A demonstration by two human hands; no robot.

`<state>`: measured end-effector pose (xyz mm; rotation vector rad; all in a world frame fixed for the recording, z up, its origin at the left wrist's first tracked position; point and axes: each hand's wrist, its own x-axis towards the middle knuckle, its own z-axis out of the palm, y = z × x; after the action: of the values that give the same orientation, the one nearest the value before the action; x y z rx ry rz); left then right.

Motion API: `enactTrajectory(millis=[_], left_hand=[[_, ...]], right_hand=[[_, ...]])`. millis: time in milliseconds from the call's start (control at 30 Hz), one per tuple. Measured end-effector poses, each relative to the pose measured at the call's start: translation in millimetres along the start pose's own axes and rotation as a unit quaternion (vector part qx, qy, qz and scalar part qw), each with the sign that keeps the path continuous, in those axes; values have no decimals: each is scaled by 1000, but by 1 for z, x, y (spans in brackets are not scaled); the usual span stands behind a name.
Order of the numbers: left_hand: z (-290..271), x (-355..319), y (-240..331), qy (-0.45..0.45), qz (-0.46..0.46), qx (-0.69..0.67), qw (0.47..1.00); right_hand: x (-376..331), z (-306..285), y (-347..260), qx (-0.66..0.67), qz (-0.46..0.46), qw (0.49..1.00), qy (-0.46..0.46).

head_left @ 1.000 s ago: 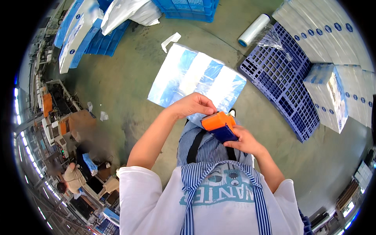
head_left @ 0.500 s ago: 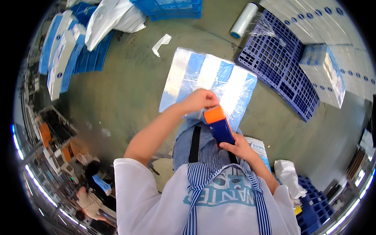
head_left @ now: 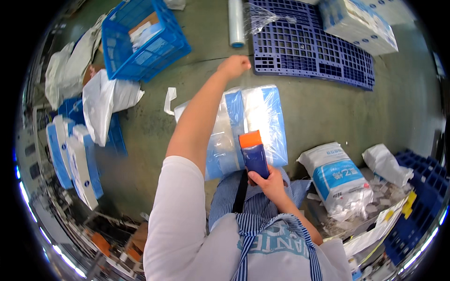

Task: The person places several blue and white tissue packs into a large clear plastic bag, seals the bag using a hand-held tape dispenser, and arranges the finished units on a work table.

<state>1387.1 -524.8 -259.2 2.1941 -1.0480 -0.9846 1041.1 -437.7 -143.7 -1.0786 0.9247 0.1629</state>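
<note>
Left hand [head_left: 233, 66] now extended far from tape dispenser [head_left: 254, 157], fist pinching clear tape; right hand [head_left: 267, 180] grips dispenser. Blue-white bundle [head_left: 255, 117] beneath untaped.

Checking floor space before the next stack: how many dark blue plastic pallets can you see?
2: one pallet lies flat on the floor at top centre, bearing a wrapped bundle; a second pallet shows at the right edge, partly cut off. Others may be hidden.

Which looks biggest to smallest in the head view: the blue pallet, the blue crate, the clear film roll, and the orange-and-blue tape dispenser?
1. blue pallet
2. blue crate
3. tape dispenser and film roll: alike; the dispenser is nearer, so unranked.
</note>
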Motion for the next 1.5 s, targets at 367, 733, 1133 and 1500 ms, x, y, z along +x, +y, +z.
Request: enactTrajectory(millis=[367,733,1133,1500], left_hand=[[115,12,-109,72,-82,196,974],[59,-13,-18,-236,-102,203,945],[141,-94,15,162,166,398,888],[226,-291,63,-141,523,414,732]], right_hand=[[2,27,20,3,56,995,87],[-3,23,18,-89,33,989,109],[-120,-10,124,-123,50,982,137],[-66,-29,253,-215,183,935,216]])
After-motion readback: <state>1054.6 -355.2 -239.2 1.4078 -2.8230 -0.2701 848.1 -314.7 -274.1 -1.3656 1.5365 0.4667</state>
